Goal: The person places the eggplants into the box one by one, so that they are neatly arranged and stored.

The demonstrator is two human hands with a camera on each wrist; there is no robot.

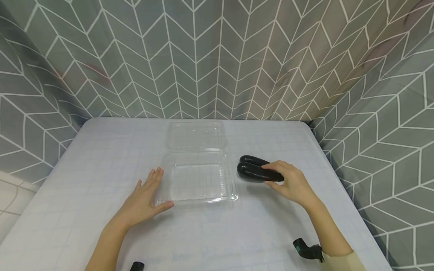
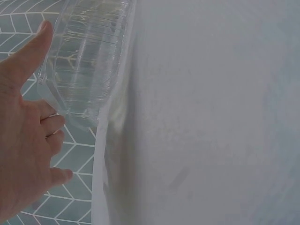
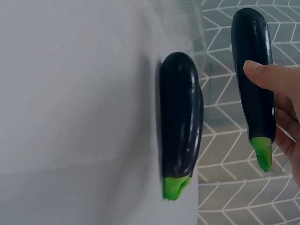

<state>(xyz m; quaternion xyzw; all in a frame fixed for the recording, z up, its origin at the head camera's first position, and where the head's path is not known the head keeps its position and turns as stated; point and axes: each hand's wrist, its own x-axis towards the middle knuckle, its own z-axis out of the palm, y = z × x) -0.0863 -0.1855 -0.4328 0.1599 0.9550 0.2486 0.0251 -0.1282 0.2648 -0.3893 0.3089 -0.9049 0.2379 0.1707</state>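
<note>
My right hand (image 1: 288,180) holds a glossy black-purple eggplant (image 3: 253,61) between thumb and fingers, raised off the table, its bright green stem end (image 3: 262,152) showing in the right wrist view. Another eggplant (image 3: 179,117) lies on the table beside it; a dark edge behind that one may be a further eggplant, mostly hidden. Left of them in the head view, a clear plastic clamshell box (image 1: 198,201) lies with its lid (image 1: 196,136) folded back. At the box's left side is my left hand (image 1: 145,203), fingers extended and thumb at the near left corner.
A white cloth (image 1: 217,237) covers the table. Grey curtains with white chevron lines (image 1: 210,56) stand behind it and at its sides. A black wrist camera mount (image 1: 306,249) is attached at the right wrist; part of another (image 1: 137,266) shows near the left arm.
</note>
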